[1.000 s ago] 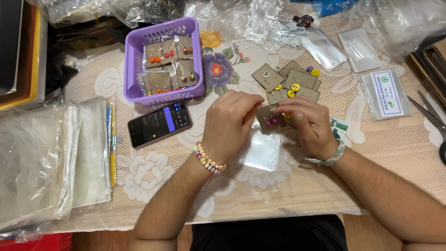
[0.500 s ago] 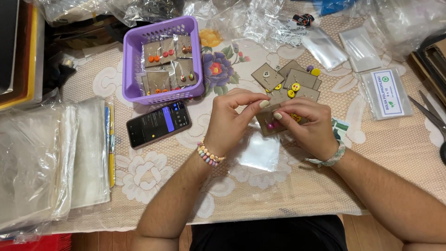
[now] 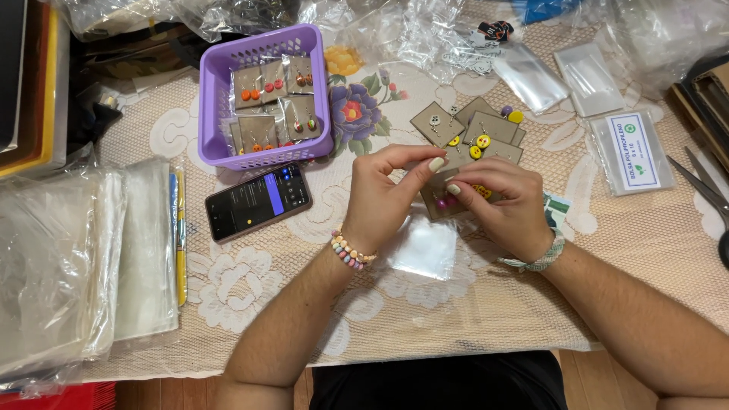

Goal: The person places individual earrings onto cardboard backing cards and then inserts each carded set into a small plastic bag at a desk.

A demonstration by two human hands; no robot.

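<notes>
Both hands meet over the middle of the table on a small brown earring card (image 3: 440, 203) with a pink bead and a yellow piece on it. My left hand (image 3: 383, 196), with a bead bracelet, pinches the card's top edge between thumb and forefinger. From the right side my right hand (image 3: 507, 205), with a woven wristband, holds the same card. A small clear plastic bag (image 3: 425, 247) lies flat just below the hands. Several more brown cards with yellow earrings (image 3: 478, 133) lie just behind.
A purple basket (image 3: 214, 99) with bagged earring cards stands at the back left, a dark phone (image 3: 257, 201) in front of it. Stacks of clear bags (image 3: 83, 258) and pens (image 3: 181, 235) lie at the left. A labelled bag pack (image 3: 632, 150) and scissors (image 3: 702, 190) are at the right.
The hands lifted slightly and the left fingers shifted from covering the card to pinching its top edge. The card stays between both hands.
</notes>
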